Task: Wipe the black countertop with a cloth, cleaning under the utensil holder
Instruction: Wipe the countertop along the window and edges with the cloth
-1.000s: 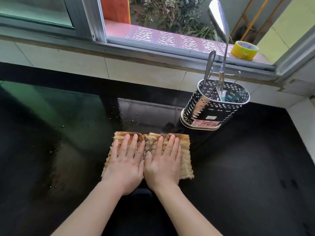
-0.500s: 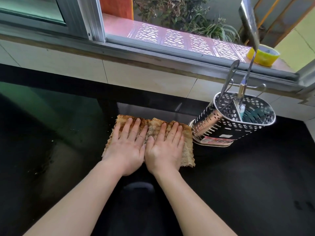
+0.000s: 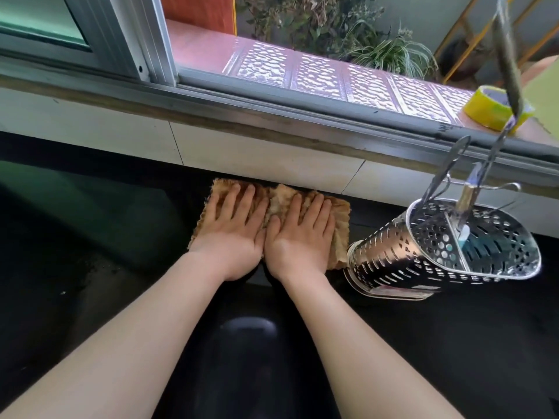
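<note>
While both hands press flat, fingers straight and grip released, the left hand [image 3: 231, 234] and right hand [image 3: 298, 237] lie side by side on the cloth [image 3: 340, 225], which lies on the black tabletop [image 3: 453, 343] against the back wall, just beside the utensil holder [image 3: 423, 258].

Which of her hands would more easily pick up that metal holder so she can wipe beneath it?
Probably the right hand: it lies nearest the utensil holder, which stands just right of the cloth. The left hand would have to cross over.
</note>
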`<state>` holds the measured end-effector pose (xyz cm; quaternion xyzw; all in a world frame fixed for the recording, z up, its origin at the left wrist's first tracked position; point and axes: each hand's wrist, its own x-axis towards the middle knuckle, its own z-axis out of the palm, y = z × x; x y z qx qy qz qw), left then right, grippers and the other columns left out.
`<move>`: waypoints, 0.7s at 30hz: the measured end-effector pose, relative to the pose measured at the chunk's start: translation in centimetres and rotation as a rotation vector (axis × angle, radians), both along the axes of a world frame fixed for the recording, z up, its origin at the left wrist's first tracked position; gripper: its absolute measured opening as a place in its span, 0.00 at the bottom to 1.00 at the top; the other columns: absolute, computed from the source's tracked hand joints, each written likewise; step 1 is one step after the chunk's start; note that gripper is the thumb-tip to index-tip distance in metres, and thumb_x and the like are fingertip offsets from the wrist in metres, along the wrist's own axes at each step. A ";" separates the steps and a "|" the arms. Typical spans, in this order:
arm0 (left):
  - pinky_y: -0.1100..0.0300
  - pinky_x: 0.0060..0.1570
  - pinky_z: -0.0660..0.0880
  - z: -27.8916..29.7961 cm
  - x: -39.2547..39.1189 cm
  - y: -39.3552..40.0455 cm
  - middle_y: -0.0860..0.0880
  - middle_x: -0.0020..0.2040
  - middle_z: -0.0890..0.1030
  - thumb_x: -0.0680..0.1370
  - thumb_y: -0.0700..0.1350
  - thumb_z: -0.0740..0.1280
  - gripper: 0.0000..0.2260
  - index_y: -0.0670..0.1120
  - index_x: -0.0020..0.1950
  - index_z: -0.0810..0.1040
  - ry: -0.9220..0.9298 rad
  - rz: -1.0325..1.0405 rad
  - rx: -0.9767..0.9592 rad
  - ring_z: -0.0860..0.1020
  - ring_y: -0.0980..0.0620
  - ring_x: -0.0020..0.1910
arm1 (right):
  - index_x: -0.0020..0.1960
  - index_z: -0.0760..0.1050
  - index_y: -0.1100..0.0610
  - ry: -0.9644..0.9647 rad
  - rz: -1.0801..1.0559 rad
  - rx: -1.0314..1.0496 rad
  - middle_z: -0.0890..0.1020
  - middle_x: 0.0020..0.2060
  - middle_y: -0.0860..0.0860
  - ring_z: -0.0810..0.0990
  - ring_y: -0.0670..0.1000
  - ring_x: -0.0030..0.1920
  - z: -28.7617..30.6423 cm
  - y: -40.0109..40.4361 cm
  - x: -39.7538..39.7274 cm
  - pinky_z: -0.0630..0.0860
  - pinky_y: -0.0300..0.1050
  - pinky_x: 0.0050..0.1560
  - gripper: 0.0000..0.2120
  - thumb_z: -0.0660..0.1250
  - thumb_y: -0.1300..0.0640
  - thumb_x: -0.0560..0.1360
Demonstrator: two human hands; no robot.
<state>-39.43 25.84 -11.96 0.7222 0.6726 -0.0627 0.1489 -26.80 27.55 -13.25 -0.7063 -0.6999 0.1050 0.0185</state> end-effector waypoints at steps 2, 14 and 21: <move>0.42 0.77 0.33 -0.1 -0.1 1.1 0.49 0.83 0.36 0.83 0.59 0.37 0.28 0.53 0.82 0.39 -0.009 0.013 0.008 0.34 0.46 0.80 | 0.82 0.47 0.56 0.013 -0.012 0.003 0.43 0.80 0.64 0.40 0.62 0.80 0.2 1.1 0.0 0.37 0.58 0.78 0.32 0.47 0.42 0.82; 0.43 0.77 0.33 -0.2 -0.3 2.1 0.49 0.83 0.38 0.83 0.59 0.38 0.27 0.55 0.82 0.43 -0.032 0.013 0.036 0.35 0.47 0.81 | 0.72 0.69 0.54 -0.023 0.000 0.233 0.69 0.67 0.65 0.67 0.66 0.66 0.5 1.4 0.1 0.67 0.63 0.66 0.25 0.58 0.44 0.79; 0.42 0.77 0.33 -0.4 -0.4 2.0 0.49 0.83 0.37 0.83 0.59 0.38 0.27 0.56 0.82 0.40 0.001 -0.004 0.029 0.34 0.47 0.80 | 0.78 0.59 0.49 -0.004 0.010 0.125 0.57 0.78 0.62 0.50 0.65 0.78 -0.5 1.6 0.2 0.45 0.63 0.77 0.27 0.48 0.42 0.81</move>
